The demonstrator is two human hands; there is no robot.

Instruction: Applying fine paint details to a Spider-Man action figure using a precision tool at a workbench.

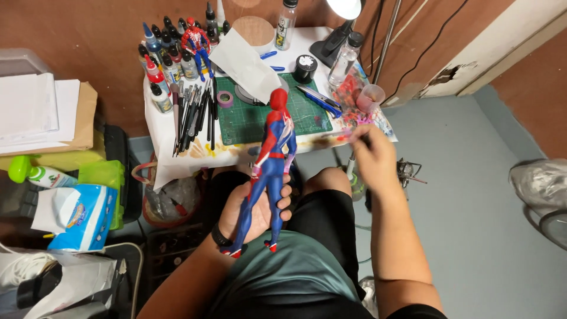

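1. Figure [273,171] in my left hand [254,210]: hard plastic, red/blue, semi-gloss, smooth w/ faint sheen on back.
2. Cutting mat [307,115]: green rubbery sheet, matt, fine grid.
3. Table cover [168,142]: white paper, matt, creased, paint-stained at front edge.
4. Paint bottles [171,59]: glossy plastic, dark caps.
5. Brushes [198,115]: dark handles, satin; can't tell wood or plastic.
6. Tall bottle [344,59]: clear plastic, shiny.
7. Cup [370,97]: translucent pinkish plastic.
8. Tissue pack [80,215]: glossy blue film wrap, soft white paper sticking out.
9. Floor [472,207]: grey-blue, smooth, matt.
10. Shorts [325,224]: black cloth, matt.
11. Lamp [342,15]: white shade, black base, smooth.
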